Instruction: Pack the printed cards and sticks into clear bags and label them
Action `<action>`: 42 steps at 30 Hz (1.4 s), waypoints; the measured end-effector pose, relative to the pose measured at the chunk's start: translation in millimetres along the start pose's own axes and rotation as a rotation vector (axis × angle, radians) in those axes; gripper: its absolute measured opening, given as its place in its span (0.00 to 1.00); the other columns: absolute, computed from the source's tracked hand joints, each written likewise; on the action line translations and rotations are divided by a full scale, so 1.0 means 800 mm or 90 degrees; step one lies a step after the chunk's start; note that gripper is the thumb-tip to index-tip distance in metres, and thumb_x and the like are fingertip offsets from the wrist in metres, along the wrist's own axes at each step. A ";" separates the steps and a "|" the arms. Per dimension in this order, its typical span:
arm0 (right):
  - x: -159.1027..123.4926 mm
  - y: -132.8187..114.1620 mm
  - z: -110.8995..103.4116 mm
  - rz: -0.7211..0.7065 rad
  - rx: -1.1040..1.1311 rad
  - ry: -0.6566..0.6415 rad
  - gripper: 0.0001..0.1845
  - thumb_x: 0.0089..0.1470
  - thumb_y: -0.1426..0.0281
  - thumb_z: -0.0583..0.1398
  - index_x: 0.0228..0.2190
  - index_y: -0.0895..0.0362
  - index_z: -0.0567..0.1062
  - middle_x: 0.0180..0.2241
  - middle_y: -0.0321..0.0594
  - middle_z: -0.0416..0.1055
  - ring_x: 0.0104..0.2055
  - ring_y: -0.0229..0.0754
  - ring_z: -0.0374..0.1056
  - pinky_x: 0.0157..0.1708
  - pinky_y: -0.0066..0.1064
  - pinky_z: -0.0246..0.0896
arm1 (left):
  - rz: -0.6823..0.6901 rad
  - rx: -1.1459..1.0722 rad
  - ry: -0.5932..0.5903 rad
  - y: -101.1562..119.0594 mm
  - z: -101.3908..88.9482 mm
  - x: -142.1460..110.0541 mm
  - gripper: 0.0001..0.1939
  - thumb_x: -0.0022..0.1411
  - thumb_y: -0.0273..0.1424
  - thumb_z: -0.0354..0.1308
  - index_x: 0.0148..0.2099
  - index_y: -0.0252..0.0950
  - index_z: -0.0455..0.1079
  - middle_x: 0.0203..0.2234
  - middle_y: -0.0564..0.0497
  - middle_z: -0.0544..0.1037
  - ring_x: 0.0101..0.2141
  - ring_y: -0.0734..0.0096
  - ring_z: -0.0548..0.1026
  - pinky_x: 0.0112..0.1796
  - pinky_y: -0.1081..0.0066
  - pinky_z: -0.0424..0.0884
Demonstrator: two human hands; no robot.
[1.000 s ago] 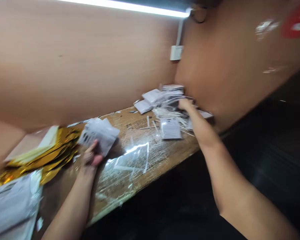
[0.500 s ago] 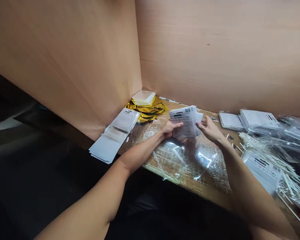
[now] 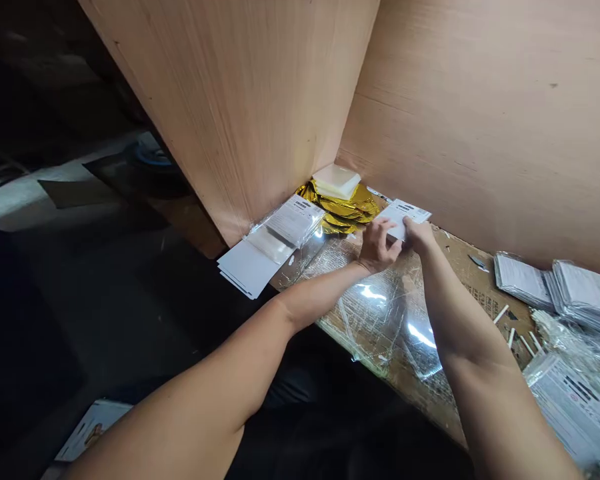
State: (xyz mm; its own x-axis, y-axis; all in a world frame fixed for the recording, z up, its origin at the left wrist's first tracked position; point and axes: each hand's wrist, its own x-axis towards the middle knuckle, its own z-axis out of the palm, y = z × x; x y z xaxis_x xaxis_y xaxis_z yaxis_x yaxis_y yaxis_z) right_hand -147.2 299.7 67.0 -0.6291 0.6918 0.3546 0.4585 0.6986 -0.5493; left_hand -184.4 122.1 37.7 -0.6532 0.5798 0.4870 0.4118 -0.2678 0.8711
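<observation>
A white printed card pack [image 3: 405, 211] with a dark hang slot is tilted between my hands near the back corner of the bench. My right hand [image 3: 418, 235] grips its near right side, thumb lying on top. At the near left edge, my left hand [image 3: 377, 247] has curled fingers on the pack, with its thumb below; part of that grip is hidden. Left of my hands, a packaged card [image 3: 296, 220] in clear plastic lies over plain white cards [image 3: 250, 267]. Gold foil pieces [image 3: 343, 217] lie behind, topped by a pale stack of sheets [image 3: 337, 180].
Clear plastic sleeves [image 3: 370, 307] cover the bench before me. On the right are packed card stacks [image 3: 523, 279], white sticks [image 3: 535, 343] and a bagged card [image 3: 570, 407]. Wooden panels [image 3: 260, 100] rise at the left and back. A picture card [image 3: 93, 430] appears at lower left.
My view has turned, shifting the bench contents. The card pack, upright and facing me before, now lies flatter and farther back. My right hand has moved onto it; my left hand has moved to its near edge.
</observation>
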 end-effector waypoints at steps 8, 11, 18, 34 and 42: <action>-0.063 -0.046 -0.099 0.098 -0.156 -0.089 0.28 0.72 0.54 0.56 0.58 0.62 0.78 0.56 0.66 0.78 0.62 0.62 0.76 0.67 0.59 0.65 | 0.075 0.029 -0.166 0.000 -0.003 -0.013 0.15 0.79 0.29 0.51 0.55 0.25 0.74 0.63 0.29 0.74 0.69 0.49 0.69 0.68 0.49 0.63; -0.166 -0.042 -0.146 0.096 -0.148 -0.212 0.21 0.67 0.55 0.65 0.53 0.55 0.82 0.48 0.50 0.84 0.49 0.52 0.81 0.57 0.45 0.75 | 0.050 -0.016 -0.127 -0.006 0.007 -0.005 0.08 0.76 0.22 0.55 0.54 0.29 0.72 0.60 0.31 0.75 0.62 0.55 0.73 0.61 0.50 0.70; -0.435 -0.043 -0.174 0.145 -0.310 -0.193 0.31 0.68 0.46 0.60 0.64 0.46 0.77 0.70 0.54 0.69 0.71 0.70 0.66 0.66 0.66 0.64 | 0.119 0.068 -0.378 0.049 -0.045 -0.010 0.07 0.75 0.31 0.60 0.47 0.32 0.76 0.40 0.42 0.82 0.39 0.62 0.78 0.49 0.57 0.74; -0.501 -0.058 -0.073 -0.088 -0.240 -0.164 0.34 0.75 0.51 0.51 0.68 0.59 0.72 0.72 0.60 0.66 0.78 0.66 0.55 0.76 0.67 0.42 | -0.014 0.639 -0.493 0.085 -0.196 -0.202 0.36 0.79 0.51 0.48 0.78 0.37 0.60 0.80 0.40 0.56 0.78 0.46 0.53 0.72 0.45 0.58; -0.493 -0.073 -0.044 -0.122 -0.178 -0.076 0.35 0.72 0.51 0.57 0.68 0.61 0.71 0.75 0.64 0.58 0.78 0.69 0.54 0.74 0.62 0.53 | -0.282 0.793 -0.149 0.045 -0.297 0.007 0.53 0.62 0.55 0.67 0.79 0.36 0.54 0.76 0.25 0.58 0.73 0.30 0.61 0.69 0.41 0.60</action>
State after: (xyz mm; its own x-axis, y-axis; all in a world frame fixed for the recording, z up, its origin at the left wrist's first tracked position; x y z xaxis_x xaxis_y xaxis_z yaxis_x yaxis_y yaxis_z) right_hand 96.2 -7.1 -13.8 -0.7813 0.5291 0.3311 0.4693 0.8477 -0.2473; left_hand -324.5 -67.1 87.2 -0.8092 0.5854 0.0503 0.5773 0.7762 0.2533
